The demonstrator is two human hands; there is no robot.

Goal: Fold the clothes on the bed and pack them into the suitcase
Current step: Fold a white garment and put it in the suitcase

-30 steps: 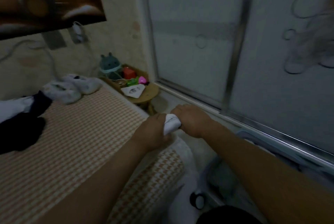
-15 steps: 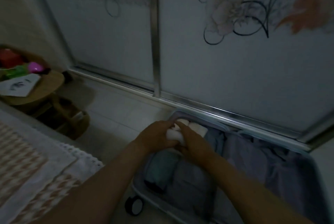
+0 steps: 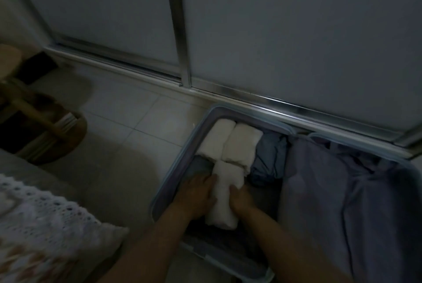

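Note:
An open suitcase [image 3: 182, 157] lies on the tiled floor against the sliding doors. Two rolled white garments [image 3: 228, 143] sit side by side in its far left corner. A third white roll [image 3: 225, 193] lies lengthwise just in front of them. My left hand [image 3: 196, 196] grips the roll's left side and my right hand [image 3: 242, 200] grips its right side, both low inside the case. Blue folded clothes [image 3: 271, 159] and a lilac garment [image 3: 331, 191] fill the case to the right.
The bed corner with a white lace-edged cover [image 3: 45, 225] is at the lower left. A round wooden side table [image 3: 45, 123] stands at the left on the floor. Sliding frosted doors [image 3: 182, 31] with a metal track run behind the suitcase.
I turned from the bed toward the floor. Both hands carried the white roll over and lowered it into the suitcase in front of the two other white rolls.

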